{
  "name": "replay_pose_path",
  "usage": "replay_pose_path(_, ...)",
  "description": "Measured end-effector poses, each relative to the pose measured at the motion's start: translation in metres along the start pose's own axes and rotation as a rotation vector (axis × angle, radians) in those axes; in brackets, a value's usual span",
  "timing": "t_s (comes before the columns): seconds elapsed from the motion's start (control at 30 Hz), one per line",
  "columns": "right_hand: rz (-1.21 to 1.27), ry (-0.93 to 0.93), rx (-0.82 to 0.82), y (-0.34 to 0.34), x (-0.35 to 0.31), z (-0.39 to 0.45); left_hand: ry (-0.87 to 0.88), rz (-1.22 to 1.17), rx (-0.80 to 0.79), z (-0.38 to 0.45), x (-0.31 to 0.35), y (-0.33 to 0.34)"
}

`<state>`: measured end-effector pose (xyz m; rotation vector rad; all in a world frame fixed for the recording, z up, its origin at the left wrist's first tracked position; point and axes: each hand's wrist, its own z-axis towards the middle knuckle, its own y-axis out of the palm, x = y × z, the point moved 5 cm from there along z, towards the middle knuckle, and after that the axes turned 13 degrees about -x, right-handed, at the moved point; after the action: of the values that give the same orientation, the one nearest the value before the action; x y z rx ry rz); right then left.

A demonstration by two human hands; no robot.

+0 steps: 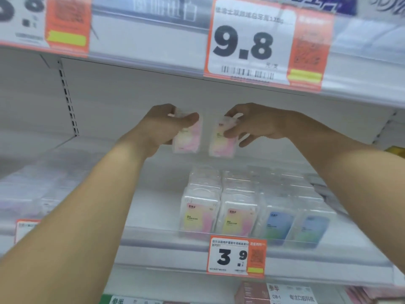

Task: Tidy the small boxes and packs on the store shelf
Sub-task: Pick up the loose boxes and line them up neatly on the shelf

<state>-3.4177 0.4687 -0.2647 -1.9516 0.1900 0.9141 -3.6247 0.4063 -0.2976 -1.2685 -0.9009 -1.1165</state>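
Note:
Both my arms reach into the middle shelf. My left hand (163, 126) grips a small clear pack with a pink and yellow card (188, 140), held upright above the shelf. Beside it, my right hand (254, 126) pinches a second pink and yellow pack (221, 143), slightly tilted. Both packs hang in the air, a small gap apart. Below them, rows of matching pink-yellow packs (217, 216) stand at the shelf front, with blue-green packs (293, 224) in rows to their right.
A clear lip (153, 232) runs along the white shelf's front, with a 3.9 price tag (236, 257) below. The upper shelf edge carries a 9.8 tag (252, 44). Blurred clear packs (32, 194) sit at left. More boxes (252, 292) show on the lower shelf.

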Motion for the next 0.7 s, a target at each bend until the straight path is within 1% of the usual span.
replay_pose_path(0.1, 0.011, -0.022, -0.015, 0.009, 0.010, -0.010, -0.031, -0.092, 0.019, -0.009, -0.019, 0.014)
replay_pose_path(0.17, 0.024, -0.071, 0.009, 0.013, 0.011, -0.016, -0.058, -0.152, 0.036, -0.013, -0.031, 0.018)
replay_pose_path(0.27, 0.003, -0.127, 0.081, 0.011, 0.010, -0.023, -0.073, -0.236, -0.019, -0.015, -0.036, 0.020)
replay_pose_path(0.37, -0.033, -0.131, 0.094, 0.011, 0.011, -0.026, -0.081, -0.167, -0.125, -0.016, -0.033, 0.020)
replay_pose_path(0.5, -0.046, -0.084, -0.046, 0.023, 0.016, -0.025, -0.102, -0.026, -0.332, -0.017, -0.034, 0.034)
replay_pose_path(0.57, -0.057, -0.068, -0.077, 0.026, 0.018, -0.023, -0.125, 0.017, -0.411, -0.017, -0.037, 0.041)
replay_pose_path(0.7, -0.074, -0.048, -0.119, 0.029, 0.021, -0.020, -0.197, 0.028, -0.462, -0.016, -0.043, 0.043)
